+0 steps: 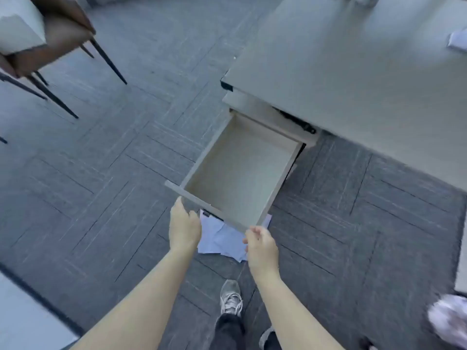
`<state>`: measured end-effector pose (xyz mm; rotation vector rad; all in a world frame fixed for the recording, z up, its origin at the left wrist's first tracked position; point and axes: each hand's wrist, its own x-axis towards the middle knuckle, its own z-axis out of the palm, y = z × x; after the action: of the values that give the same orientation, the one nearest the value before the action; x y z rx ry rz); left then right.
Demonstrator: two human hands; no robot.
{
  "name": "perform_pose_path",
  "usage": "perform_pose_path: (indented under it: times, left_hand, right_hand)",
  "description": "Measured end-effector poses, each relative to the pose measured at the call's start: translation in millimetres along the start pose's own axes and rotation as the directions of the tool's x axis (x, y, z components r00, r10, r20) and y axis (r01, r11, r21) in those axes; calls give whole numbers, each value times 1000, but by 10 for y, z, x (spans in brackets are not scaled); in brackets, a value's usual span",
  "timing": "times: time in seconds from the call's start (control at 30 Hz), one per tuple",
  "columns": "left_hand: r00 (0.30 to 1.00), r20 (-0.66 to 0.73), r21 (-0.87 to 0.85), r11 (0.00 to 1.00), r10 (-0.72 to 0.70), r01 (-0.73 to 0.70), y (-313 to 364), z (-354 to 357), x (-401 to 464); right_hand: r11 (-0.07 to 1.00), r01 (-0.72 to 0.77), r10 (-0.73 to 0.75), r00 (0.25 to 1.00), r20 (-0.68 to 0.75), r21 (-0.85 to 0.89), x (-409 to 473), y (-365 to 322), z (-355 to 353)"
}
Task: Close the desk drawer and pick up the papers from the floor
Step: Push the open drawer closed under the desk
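- The left hand (pixel 184 227) reaches to the front panel of the drawer (pixel 242 173) near its left end, fingers half curled with the tips at or just under the panel's edge. It holds nothing, and whether it actually touches the panel I cannot tell.
- The right hand (pixel 261 247) sits at the panel's right corner, fingers loosely bent and narrow. It also holds nothing, and looks to be just meeting the corner.
- With one hand at each end, a push would go in evenly, so the drawer should run straight on its slides rather than skew and jam. That reads as the reason for the two-handed placing.
- The drawer stands pulled far out from under the worktop (pixel 353 72). Its pale inside is bare, so nothing in it would shift or block the closing.
- The papers (pixel 222 238) lie crumpled on the carpeted floor (pixel 101 173), directly below the drawer front and between the two hands, partly hidden by the panel. They are hard to reach while the drawer overhangs them, so closing it first makes sense.
- The person's shoe (pixel 231 296) is planted just behind the papers, close enough for a bend down once the drawer is in.
- A chair (pixel 50 34) stands well apart at the upper left, clear of the work.
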<state>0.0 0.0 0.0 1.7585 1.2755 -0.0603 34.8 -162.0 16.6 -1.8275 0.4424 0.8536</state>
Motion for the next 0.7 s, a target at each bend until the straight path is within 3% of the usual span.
perform_pose_path:
  times: [0.1,0.17,0.3,0.4,0.7]
  left_hand:
    - [977,91,31,981,-194,192,-308,142,277]
    - [956,144,-14,966,-255,260,-412,262,408]
    - [957,181,-47,970,-228,240,-462,480,614]
    - [973,122,1,980,-198,199,-455,624,691]
    - [999,43,198,980,24,-32,96,1016,1015]
  right_hand:
    - [921,-306,288,951,107,240,227,267,238]
    - [842,-393,365,919,148,368,380,387,318]
    - [733,-412,395,905,155,542,617,396,395]
    - [684,-406,397,904,158,606,715,376,395]
    - [715,-326,320,939,125,619,1270,-43,106]
